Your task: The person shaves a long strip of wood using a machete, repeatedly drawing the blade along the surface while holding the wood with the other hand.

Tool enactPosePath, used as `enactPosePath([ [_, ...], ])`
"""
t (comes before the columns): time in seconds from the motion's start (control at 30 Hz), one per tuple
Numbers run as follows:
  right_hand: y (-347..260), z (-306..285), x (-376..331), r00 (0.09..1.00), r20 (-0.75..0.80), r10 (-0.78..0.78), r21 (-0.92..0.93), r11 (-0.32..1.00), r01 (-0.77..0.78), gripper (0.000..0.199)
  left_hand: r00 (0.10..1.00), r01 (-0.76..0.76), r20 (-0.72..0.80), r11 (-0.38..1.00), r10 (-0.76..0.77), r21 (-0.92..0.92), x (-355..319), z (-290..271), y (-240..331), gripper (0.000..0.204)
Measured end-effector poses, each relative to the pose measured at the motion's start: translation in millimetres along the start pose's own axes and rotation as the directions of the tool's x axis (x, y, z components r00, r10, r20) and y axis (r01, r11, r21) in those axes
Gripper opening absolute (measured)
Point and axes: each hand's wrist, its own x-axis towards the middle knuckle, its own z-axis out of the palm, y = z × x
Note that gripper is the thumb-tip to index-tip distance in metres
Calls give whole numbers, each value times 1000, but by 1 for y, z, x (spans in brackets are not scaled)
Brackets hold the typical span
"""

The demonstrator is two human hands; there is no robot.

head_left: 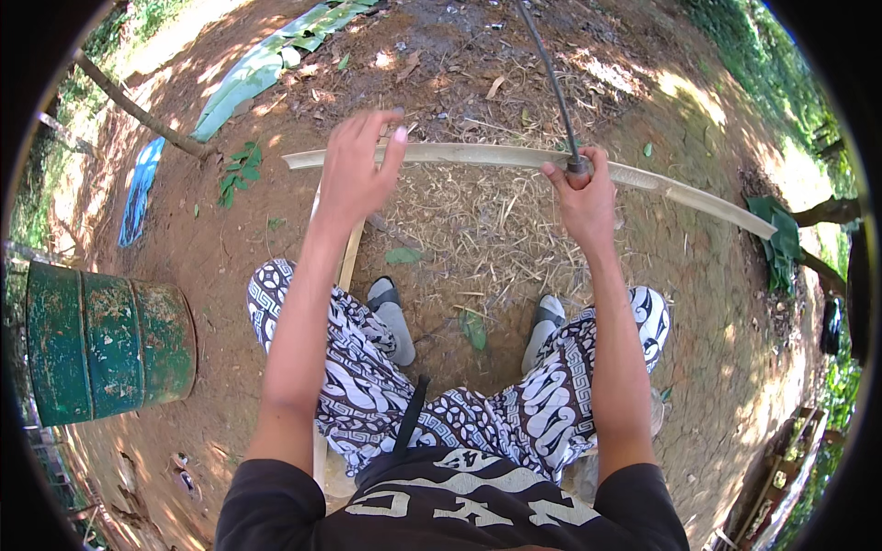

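A long pale split strip of bamboo [680, 188] lies crosswise in front of me at arm's length. My left hand [356, 170] rests on it near its left end, fingers curled over the top edge. My right hand [582, 193] is closed around the handle of a long dark blade [549, 69] that points away from me, its base meeting the strip. I am seated, with patterned trousers and grey sandals [393, 317] below the strip.
A green rusty metal drum [106, 340] lies at my left. The bare dirt holds dry shavings [478, 220], a banana leaf [266, 64], a blue item [140, 188] and a thin tree trunk [138, 110]. A second pale slat [349, 262] runs under my left arm.
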Motion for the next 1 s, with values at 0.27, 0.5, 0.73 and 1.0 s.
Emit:
enactPosePath([
  [0.27, 19, -15, 6, 998, -53, 20, -90, 996, -24, 50, 408, 555, 881, 831, -239, -31, -29, 54, -71, 82],
  [0.5, 27, -24, -1, 967, -246, 66, 49, 997, -55, 61, 505, 601, 856, 757, -108, -258, -31, 53, -39, 53],
  [0.73, 17, -33, -25, 970, -236, 58, 57, 997, -45, 51, 574, 465, 816, 848, -70, -254, -23, 47, -33, 46],
  [1.0, 35, -34, -58, 989, 104, 104, 434, 890, -139, 36, 492, 860, 854, 246, -168, -447, -40, 55, -30, 78],
])
